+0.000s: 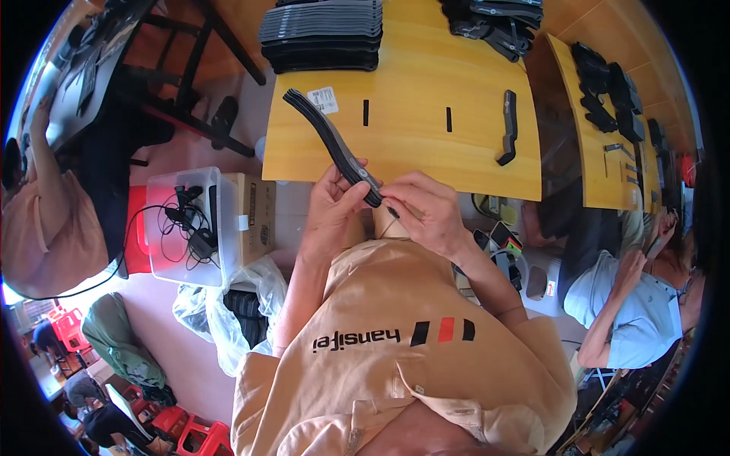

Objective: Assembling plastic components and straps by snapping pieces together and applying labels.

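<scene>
A bundle of long, curved dark grey and black strips (325, 131) is held above my lap, just off the near edge of the table. My left hand (333, 201) is closed around its near end, thumb on top, while the far end points up and left over the table. Beside that near end, my right hand (432, 214) is closed in a pinch. A small black piece (392, 213) with a thin light line below it shows at those fingertips; its kind is unclear. A similar dark strip (509, 125) lies on the table's right side.
The yellow wooden table (411, 163) carries a neat stack of grey and black strips (319, 34), a looser pile (498, 26) and a white label (323, 99). Left of my legs stand a clear bin (186, 251) with cables and a cardboard box (257, 216). People sit on both sides.
</scene>
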Demonstrator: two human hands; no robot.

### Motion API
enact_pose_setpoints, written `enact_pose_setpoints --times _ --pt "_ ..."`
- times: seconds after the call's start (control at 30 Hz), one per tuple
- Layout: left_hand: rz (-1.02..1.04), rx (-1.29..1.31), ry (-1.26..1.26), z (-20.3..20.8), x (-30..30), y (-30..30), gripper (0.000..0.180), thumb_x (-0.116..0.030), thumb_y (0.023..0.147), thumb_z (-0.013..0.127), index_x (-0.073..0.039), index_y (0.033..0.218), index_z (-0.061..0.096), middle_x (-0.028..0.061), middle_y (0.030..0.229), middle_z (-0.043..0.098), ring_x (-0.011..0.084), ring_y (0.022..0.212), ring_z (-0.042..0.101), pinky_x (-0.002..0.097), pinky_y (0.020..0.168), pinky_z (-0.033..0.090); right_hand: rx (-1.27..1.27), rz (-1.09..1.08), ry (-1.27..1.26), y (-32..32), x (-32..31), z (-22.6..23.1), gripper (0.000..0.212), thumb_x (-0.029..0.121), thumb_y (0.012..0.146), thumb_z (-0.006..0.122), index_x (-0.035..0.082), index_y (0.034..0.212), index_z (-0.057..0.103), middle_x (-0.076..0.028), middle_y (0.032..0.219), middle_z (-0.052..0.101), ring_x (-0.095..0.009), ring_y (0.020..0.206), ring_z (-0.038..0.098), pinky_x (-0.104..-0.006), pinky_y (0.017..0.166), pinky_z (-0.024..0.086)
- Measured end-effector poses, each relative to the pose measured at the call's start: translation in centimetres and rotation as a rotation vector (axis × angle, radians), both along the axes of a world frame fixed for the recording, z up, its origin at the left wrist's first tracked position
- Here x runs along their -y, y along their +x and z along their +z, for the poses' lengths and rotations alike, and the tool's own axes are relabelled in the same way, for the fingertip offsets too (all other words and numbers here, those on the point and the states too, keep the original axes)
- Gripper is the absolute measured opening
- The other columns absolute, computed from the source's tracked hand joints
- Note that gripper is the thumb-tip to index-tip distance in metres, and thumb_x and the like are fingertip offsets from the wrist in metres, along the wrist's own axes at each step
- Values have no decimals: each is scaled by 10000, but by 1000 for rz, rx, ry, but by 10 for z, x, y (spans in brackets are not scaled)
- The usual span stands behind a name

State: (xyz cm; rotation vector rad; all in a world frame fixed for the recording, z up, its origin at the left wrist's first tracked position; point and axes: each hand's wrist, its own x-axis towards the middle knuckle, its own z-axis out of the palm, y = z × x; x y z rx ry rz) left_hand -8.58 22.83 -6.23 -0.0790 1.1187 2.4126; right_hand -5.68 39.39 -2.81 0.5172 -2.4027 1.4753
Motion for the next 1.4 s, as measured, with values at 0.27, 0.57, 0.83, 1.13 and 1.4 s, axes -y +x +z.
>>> enact_pose_setpoints --times 0.27,0.57,0.83,1.13,1.4 --pt "15 -62 -162 3 -7 1 512 -71 753 712 7 1180 441 95 892 625 151 827 615 268 712 500 -10 14 17 -3 -7 -1 141 -55 723 633 -18 858 620 -109 771 589 -235 611 589 -297 520 470" --pt "32 -78 -273 10 -13 0 492 -42 756 700 24 1170 442 94 888 621 147 826 612 265 699 506 103 -22 -11 -4 -10 -8 119 -44 723 606 -20 839 599 -117 735 564 -239 590 569 -293 521 459" --pt "37 -97 -242 5 -13 -2 504 -22 750 698 32 1185 449 74 870 611 131 786 599 261 687 511 189 -35 16 -8 -9 -10 98 -76 735 587 -33 823 581 -101 752 561 -191 626 596 -254 554 503" --pt "60 -77 -235 -2 -12 -1 500 -22 749 700 29 1184 458 64 875 609 119 775 599 251 668 514 62 -14 126 -4 -6 -4 101 -72 741 580 -29 831 577 -107 754 555 -203 622 586 -274 526 471" --pt "-16 -121 -239 -1 -7 0 528 -50 755 703 35 1208 447 58 871 609 119 779 604 250 681 511 177 34 59 -7 -11 -11 106 -76 745 570 -23 837 562 -101 747 528 -205 604 564 -272 518 453"
